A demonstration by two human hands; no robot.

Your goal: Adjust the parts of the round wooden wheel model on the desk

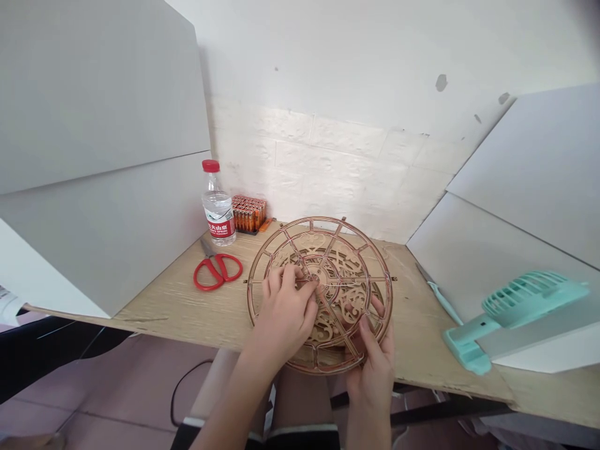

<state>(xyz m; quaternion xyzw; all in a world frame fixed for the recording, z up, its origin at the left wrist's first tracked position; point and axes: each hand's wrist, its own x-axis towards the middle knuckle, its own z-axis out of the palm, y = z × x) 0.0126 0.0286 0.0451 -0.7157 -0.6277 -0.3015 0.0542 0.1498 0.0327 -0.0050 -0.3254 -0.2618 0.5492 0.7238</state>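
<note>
At the far left a grey board panel (98,131) stood at an angle on the wooden tabletop (159,306), and just right of it lay red-handled scissors (218,270), their blades pointing toward the wall. Behind them stood a clear water bottle (218,212) with a red cap, beside a block of orange-and-black batteries (249,214). Right of these, at the table's front edge and slightly overhanging it, a round laser-cut wooden wheel (344,259) sat tilted toward the person. It had no long axis: a spoked outer ring framed ornate scrollwork around a central hub, and its brownish surface had a faint coppery sheen. The left hand (284,312) was the nearer to the hub, lying over the wheel's left half with its fingers bunched closely together at the middle; whether they pinched a part there could not be told. The right hand (372,372) was at the lower right rim, its thumb (364,328) across the front and its fingers spread open behind, gripping the wheel's edge. Farther right lay a slim pale-blue strip (443,303), then a mint-green handheld fan (532,300) against a second grey board panel (525,169).
</note>
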